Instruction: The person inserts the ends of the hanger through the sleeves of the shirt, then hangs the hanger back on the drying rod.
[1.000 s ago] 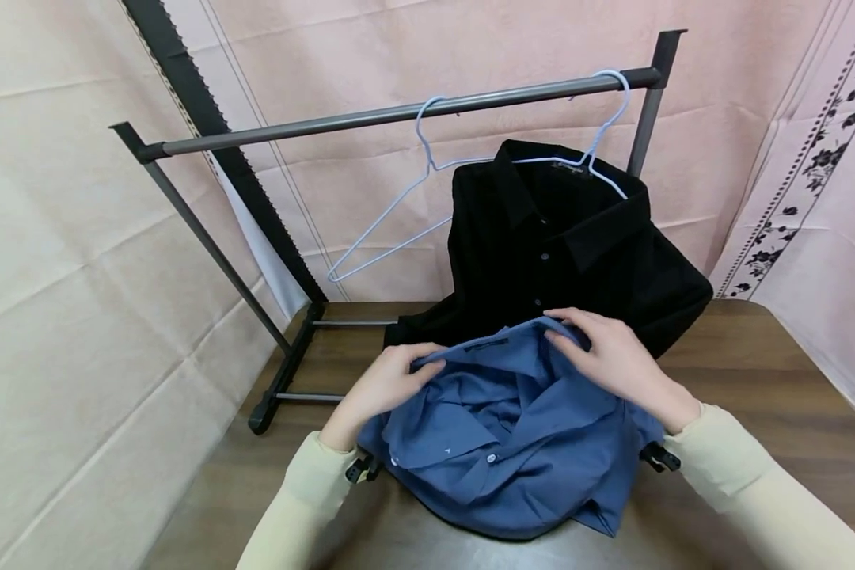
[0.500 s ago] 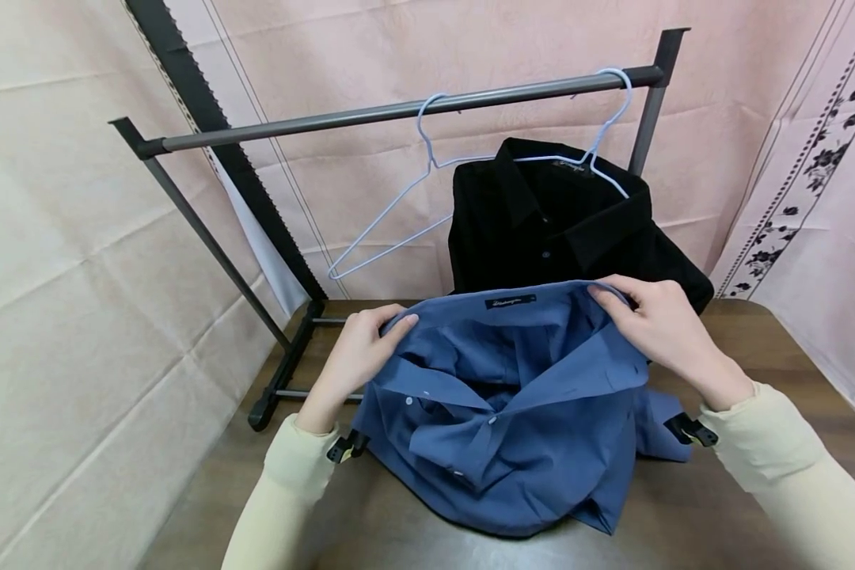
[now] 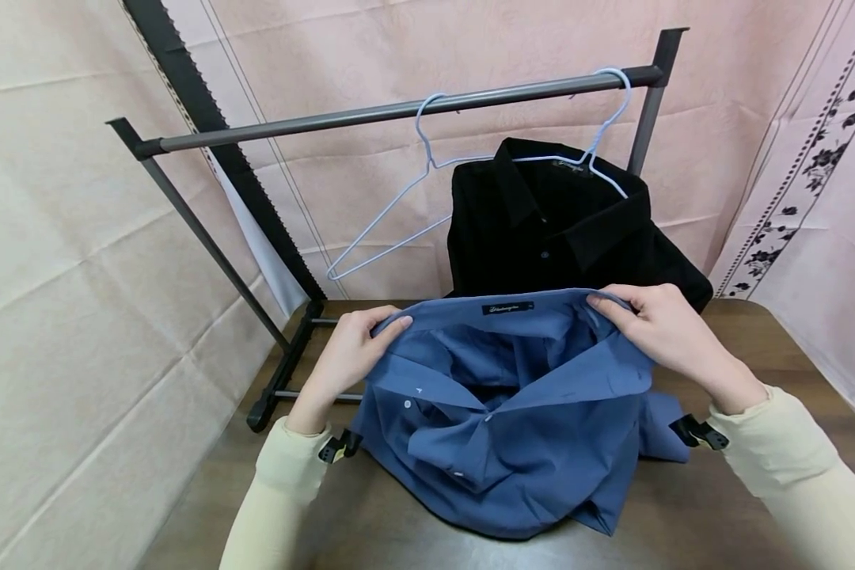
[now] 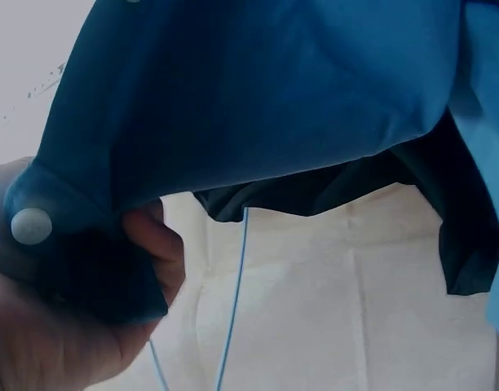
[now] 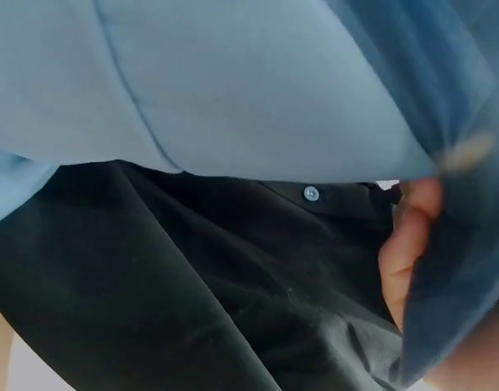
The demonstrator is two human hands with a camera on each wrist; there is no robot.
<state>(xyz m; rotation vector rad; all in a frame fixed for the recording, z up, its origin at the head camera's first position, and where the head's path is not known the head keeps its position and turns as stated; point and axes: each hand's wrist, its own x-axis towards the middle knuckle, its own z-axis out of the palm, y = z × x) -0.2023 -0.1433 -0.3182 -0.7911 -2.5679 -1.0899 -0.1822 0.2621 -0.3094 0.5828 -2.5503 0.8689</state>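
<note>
Between the two hands a blue button-up shirt (image 3: 513,451) is held up by its collar, with the dark neck label facing the head camera. The left hand (image 3: 352,348) pinches the collar's left end, thumb inside and fingers behind. At the right end, the right hand (image 3: 659,324) grips the collar the same way. The shirt's lower part lies bunched on the table. In the left wrist view a white button (image 4: 31,226) shows close to the left hand (image 4: 86,326). Curled fingers (image 5: 412,236) of the right hand show beside the cloth in the right wrist view.
A dark metal clothes rack (image 3: 328,120) stands on the wooden table (image 3: 748,356). From its bar hang a bare light-blue wire hanger (image 3: 392,207) on the left and a black shirt (image 3: 541,229) on another blue hanger (image 3: 606,131), right behind the blue shirt.
The hands have moved apart and lifted the blue shirt's collar, spreading it wide so the neck label shows. Over the last half second the collar has dropped slightly.
</note>
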